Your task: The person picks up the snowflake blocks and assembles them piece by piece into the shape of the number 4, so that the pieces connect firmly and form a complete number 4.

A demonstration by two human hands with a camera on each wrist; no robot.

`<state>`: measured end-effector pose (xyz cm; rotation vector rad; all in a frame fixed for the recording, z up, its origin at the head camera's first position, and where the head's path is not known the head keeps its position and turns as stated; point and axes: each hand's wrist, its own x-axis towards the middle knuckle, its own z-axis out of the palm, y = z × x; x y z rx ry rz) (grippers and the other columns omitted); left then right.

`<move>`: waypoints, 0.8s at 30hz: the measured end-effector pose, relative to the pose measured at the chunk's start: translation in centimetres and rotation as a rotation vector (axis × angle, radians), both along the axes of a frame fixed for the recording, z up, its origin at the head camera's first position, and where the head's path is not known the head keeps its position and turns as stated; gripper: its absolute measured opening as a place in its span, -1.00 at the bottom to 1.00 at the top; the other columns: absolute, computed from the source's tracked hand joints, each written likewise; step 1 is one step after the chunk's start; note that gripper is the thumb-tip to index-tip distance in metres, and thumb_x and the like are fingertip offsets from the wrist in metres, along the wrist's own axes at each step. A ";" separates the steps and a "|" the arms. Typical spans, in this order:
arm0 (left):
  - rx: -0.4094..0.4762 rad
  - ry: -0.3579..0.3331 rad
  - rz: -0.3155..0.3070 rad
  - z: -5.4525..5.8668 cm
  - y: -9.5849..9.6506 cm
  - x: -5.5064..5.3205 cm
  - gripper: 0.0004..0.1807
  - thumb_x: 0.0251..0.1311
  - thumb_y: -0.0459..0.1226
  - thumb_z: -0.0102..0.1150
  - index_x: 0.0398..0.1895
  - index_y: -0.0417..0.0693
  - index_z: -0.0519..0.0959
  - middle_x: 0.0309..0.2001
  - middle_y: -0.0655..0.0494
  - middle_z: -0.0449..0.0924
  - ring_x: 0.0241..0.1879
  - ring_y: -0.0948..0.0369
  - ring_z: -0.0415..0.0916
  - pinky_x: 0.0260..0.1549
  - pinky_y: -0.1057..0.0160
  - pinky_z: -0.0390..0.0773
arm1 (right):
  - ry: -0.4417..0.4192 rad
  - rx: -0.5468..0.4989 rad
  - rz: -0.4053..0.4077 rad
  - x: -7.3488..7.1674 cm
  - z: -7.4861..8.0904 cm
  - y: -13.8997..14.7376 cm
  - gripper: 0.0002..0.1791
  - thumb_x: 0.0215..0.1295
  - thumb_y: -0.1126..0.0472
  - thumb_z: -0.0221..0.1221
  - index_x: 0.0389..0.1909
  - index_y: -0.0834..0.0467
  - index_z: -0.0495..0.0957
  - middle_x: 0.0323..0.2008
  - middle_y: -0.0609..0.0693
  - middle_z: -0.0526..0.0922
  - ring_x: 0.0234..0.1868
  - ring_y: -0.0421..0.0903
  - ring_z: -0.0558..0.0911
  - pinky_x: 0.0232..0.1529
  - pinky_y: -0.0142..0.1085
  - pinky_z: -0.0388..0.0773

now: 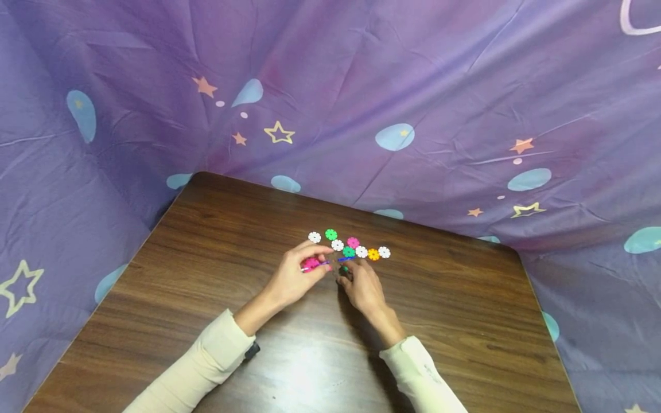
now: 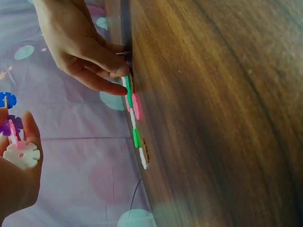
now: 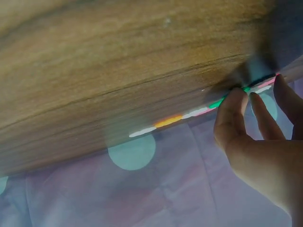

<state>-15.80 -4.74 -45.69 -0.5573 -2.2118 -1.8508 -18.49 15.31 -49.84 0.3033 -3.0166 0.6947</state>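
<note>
My left hand (image 1: 296,272) is raised over the table and pinches a chain of interlocking flower-shaped discs. In the left wrist view the chain shows a white disc (image 2: 21,155), a pink disc (image 2: 13,132) seen edge-on, a purple disc (image 2: 14,125) and a blue disc (image 2: 9,100). My right hand (image 1: 365,288) reaches down at the tabletop, close beside the chain's blue end. Its thumb and fingertips are around a green disc (image 2: 128,90), partly hidden by them.
Beyond the hands, loose discs lie on the wooden table (image 1: 454,321), among them a white disc (image 1: 314,237), a green disc (image 1: 331,234), a pink disc (image 1: 353,242) and an orange disc (image 1: 373,254). A purple patterned cloth (image 1: 330,69) hangs behind the table.
</note>
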 end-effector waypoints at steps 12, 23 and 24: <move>-0.002 -0.049 0.006 0.1 0.1 0.1 -0.70 0.13 -0.42 0.44 -0.04 -0.14 0.69 -0.22 0.01 0.62 -0.18 0.20 0.55 -0.13 0.38 0.61 | -0.018 0.006 -0.012 0.1 -0.2 0.0 -0.63 0.25 0.19 0.42 0.08 0.07 0.69 0.00 0.16 0.65 0.03 0.13 0.64 0.12 0.06 0.63; 0.030 -0.091 -0.005 0.3 0.2 0.3 -0.69 0.17 -0.36 0.46 -0.03 -0.19 0.64 -0.15 -0.10 0.68 -0.11 0.08 0.67 0.02 0.16 0.70 | -0.016 -0.084 -0.011 0.8 -0.3 0.8 -0.73 0.21 0.31 0.41 -0.11 0.10 0.58 -0.36 0.05 0.69 -0.34 0.03 0.65 -0.26 -0.03 0.63; 0.025 -0.094 -0.004 0.3 0.2 0.3 -0.69 0.17 -0.35 0.45 -0.03 -0.19 0.65 -0.15 -0.10 0.69 -0.11 0.08 0.68 0.00 0.14 0.70 | -0.016 -0.093 -0.012 0.9 -0.3 0.9 -0.73 0.21 0.33 0.40 -0.12 0.10 0.57 -0.37 0.04 0.71 -0.34 0.03 0.66 -0.25 -0.03 0.64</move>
